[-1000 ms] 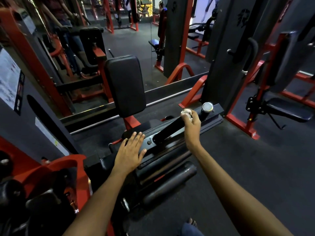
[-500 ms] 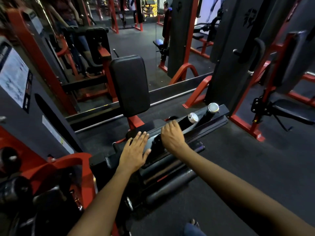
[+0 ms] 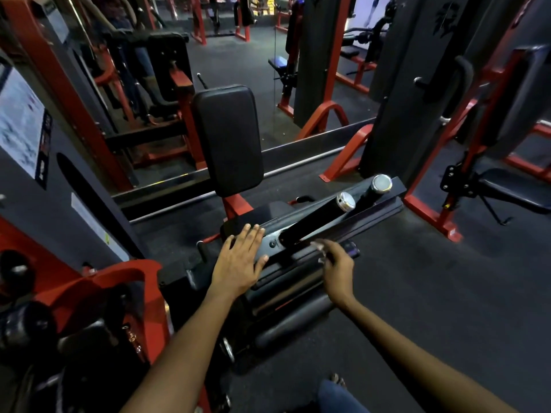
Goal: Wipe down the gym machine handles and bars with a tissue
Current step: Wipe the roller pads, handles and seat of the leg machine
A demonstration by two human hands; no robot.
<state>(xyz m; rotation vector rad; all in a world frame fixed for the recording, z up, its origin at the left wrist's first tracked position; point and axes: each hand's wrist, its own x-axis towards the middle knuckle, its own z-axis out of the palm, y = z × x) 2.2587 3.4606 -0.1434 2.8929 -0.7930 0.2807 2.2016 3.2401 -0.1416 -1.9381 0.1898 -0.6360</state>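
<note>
Two black handles lie side by side on the machine in front of me: the near handle (image 3: 316,220) and the far handle (image 3: 368,193), each with a chrome end cap. My left hand (image 3: 240,257) rests flat, fingers spread, on the black frame (image 3: 366,217) at the near handle's base. My right hand (image 3: 338,265) hovers just off the near side of that base, blurred, pinching a small white tissue (image 3: 317,244) in its fingertips. The tissue is apart from the handle.
A black back pad (image 3: 228,138) on a red post stands behind the handles. Red frame parts and weight plates (image 3: 26,329) crowd the left. Another machine with a seat (image 3: 518,189) stands at the right. Grey floor (image 3: 432,293) lies to my right.
My right hand slid the tissue from the handle's chrome end back down to its base, then came off toward me. My left hand stayed in place.
</note>
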